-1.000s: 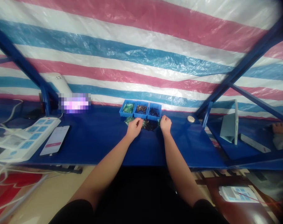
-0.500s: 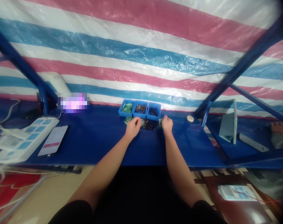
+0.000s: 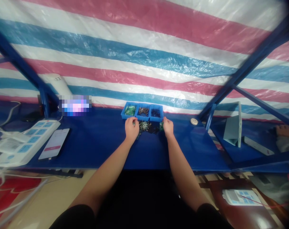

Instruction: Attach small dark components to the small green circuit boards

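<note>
My left hand (image 3: 131, 128) is closed, fingertips pinched, just in front of the left blue bin (image 3: 123, 115). What it pinches, if anything, is hidden. My right hand (image 3: 168, 127) is closed at the front corner of the right blue bin (image 3: 157, 119), gripping a small green flat piece (image 3: 161, 126). Between the hands lies a loose pile of small dark and greenish parts (image 3: 148, 127). Green pieces (image 3: 130, 110) fill the left bin. The middle blue bin (image 3: 142, 118) holds small brass-coloured and dark parts (image 3: 144, 111), and the right one dark parts (image 3: 156, 113).
On the blue table (image 3: 92, 143), a phone (image 3: 54, 143) and a large power strip (image 3: 27, 143) lie at left. A round whitish object (image 3: 194, 121) is at right. Beyond the blue frame post (image 3: 210, 117) stand a tablet (image 3: 233, 125) and another person's hand (image 3: 286, 130).
My left hand has shifted slightly left and toward the left bin. My right hand has moved a little left with the green piece. The right bin sits slightly further left.
</note>
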